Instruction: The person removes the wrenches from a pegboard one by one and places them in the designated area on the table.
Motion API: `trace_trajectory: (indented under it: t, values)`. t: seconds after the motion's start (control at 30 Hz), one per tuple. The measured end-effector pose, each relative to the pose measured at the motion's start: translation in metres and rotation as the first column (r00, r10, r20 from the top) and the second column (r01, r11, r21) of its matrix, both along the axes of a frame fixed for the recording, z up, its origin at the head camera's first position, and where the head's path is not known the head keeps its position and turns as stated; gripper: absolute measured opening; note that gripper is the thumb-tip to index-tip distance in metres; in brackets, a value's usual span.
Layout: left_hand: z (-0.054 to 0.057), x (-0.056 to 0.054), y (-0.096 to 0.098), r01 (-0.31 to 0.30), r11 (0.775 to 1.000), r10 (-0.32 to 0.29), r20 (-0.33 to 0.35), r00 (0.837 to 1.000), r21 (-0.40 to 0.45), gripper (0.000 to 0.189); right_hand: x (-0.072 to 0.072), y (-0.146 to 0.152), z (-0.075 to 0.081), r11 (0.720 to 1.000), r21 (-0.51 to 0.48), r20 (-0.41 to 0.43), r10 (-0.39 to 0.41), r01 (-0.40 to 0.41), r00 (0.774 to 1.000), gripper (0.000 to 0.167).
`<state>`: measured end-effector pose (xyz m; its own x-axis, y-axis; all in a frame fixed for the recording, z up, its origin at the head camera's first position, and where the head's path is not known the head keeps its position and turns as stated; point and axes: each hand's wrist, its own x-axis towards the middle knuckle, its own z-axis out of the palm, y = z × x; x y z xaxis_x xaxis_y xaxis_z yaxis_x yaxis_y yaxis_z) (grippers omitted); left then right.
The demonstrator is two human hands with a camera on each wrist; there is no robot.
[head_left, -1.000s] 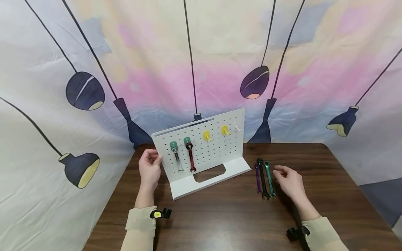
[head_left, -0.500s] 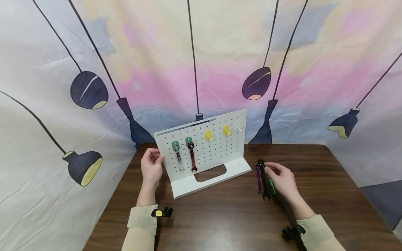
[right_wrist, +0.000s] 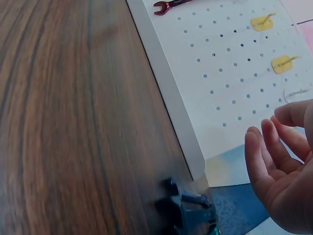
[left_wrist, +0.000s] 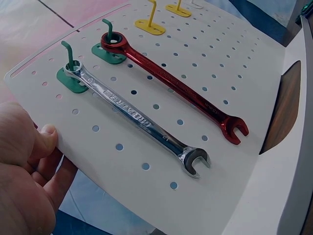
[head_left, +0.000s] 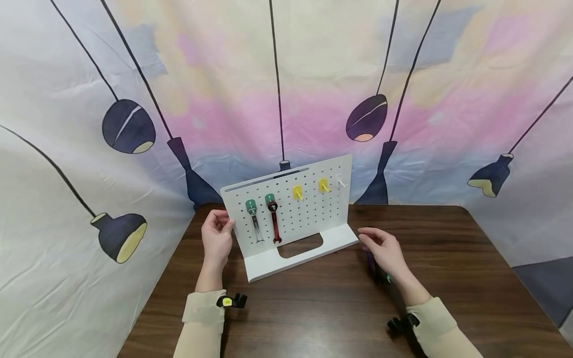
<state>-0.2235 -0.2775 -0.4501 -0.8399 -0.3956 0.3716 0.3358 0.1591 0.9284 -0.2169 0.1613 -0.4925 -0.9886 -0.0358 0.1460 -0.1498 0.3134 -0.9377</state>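
Note:
My left hand (head_left: 218,241) grips the left edge of a white pegboard stand (head_left: 309,211), thumb on the front and fingers behind. On its green hooks hang a silver combination wrench (left_wrist: 120,105) and a red one (left_wrist: 171,85), their open jaws downward. My right hand (head_left: 384,251) hovers by the stand's right base corner, fingers loosely bent, and nothing shows between them in the right wrist view. Beneath this hand lie a purple wrench (head_left: 370,263) and a green wrench (head_left: 388,279) beside a black one, all partly hidden in the head view and blurred in the right wrist view.
Two yellow hooks (head_left: 298,193) and a clear hook (head_left: 341,181) on the board's right part carry no wrench. The stand's base has a cut-out opening. Brown wooden table (head_left: 309,318) lies under everything. A curtain (head_left: 313,119) printed with lamps hangs behind.
My right hand has moved left, from beside the loose wrenches, across them, to near the stand's right corner, now covering much of them. My left hand has stayed on the board's edge.

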Motion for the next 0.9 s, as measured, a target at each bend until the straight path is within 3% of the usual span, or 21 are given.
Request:
trace_trajectory:
  t: [0.4,0.9]
  values:
    - [0.001,-0.002,0.001,-0.009,1.000,0.009,0.021,1.000,0.005,0.021,-0.005,-0.014,-0.001,0.990,-0.135,0.070,0.056,-0.046,0.996,0.042]
    - [0.001,-0.001,0.001,-0.009,1.000,0.009,0.019,1.000,0.009,0.020,-0.010,-0.053,-0.010,0.970,-0.209,0.152,0.159,-0.125,0.976,0.039]
